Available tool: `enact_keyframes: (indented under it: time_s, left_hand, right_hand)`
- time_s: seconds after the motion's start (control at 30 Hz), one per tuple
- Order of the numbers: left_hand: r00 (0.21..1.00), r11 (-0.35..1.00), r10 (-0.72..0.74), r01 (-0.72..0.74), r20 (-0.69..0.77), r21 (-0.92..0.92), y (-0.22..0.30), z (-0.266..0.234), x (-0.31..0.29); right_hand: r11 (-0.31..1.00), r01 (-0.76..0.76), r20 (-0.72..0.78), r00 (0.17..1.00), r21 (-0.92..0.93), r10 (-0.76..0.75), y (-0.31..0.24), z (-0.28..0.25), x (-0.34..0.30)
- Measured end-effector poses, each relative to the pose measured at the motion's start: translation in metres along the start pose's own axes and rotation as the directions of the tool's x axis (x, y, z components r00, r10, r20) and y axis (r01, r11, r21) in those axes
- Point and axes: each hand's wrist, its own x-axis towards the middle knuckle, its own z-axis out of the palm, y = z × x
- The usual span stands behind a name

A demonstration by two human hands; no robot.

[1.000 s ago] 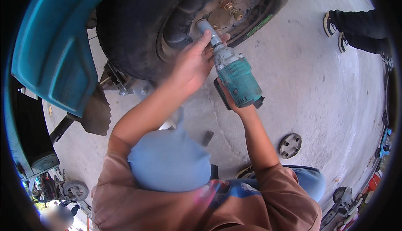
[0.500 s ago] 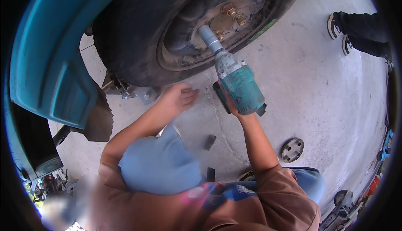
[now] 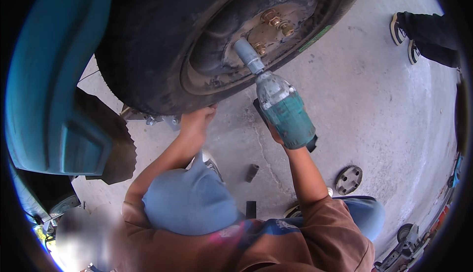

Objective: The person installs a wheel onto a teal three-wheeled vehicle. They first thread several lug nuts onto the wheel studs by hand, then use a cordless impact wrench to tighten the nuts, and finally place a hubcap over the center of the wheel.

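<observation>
My right hand is closed round the handle of a teal and grey impact wrench, whose body hides most of the fingers. Its long grey socket reaches into the wheel rim, over a spot beside the brass-coloured wheel nuts. The socket covers whatever lies under its end. My left hand is at the lower edge of the big black tyre, seemingly touching it. Its fingers are bent and partly hidden, so their grip cannot be made out.
A teal fender curves along the left. On the concrete floor lie a dark socket, a black piece and a round plate with holes. A person's legs and shoes stand at upper right. A wheeled jack sits at lower right.
My left hand has moved from open floor to the tyre's lower edge. The wrench has shifted slightly down and right in view, still in my right hand; the fender sits lower.
</observation>
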Motion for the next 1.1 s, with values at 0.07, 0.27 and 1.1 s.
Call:
enact_keyframes:
  time_s: [0.07, 0.27, 1.1]
  left_hand:
    - [1.0, 1.0, -0.001, 0.001, -0.004, 0.01, 0.001, 0.001, -0.001]
    - [0.999, 1.0, -0.011, 0.011, -0.031, -0.004, 0.003, 0.005, -0.004]
    - [0.998, 0.999, -0.031, 0.029, -0.046, -0.032, 0.004, 0.008, -0.006]
  right_hand:
    - [0.977, -0.122, 0.006, 0.992, 0.174, 0.123, -0.006, -0.002, 0.005]
    - [0.084, -0.498, 0.379, 0.749, 0.863, 0.544, -0.015, -0.012, 0.016]
    - [-0.195, -0.424, 0.466, 0.778, 0.884, 0.42, -0.009, -0.02, 0.014]
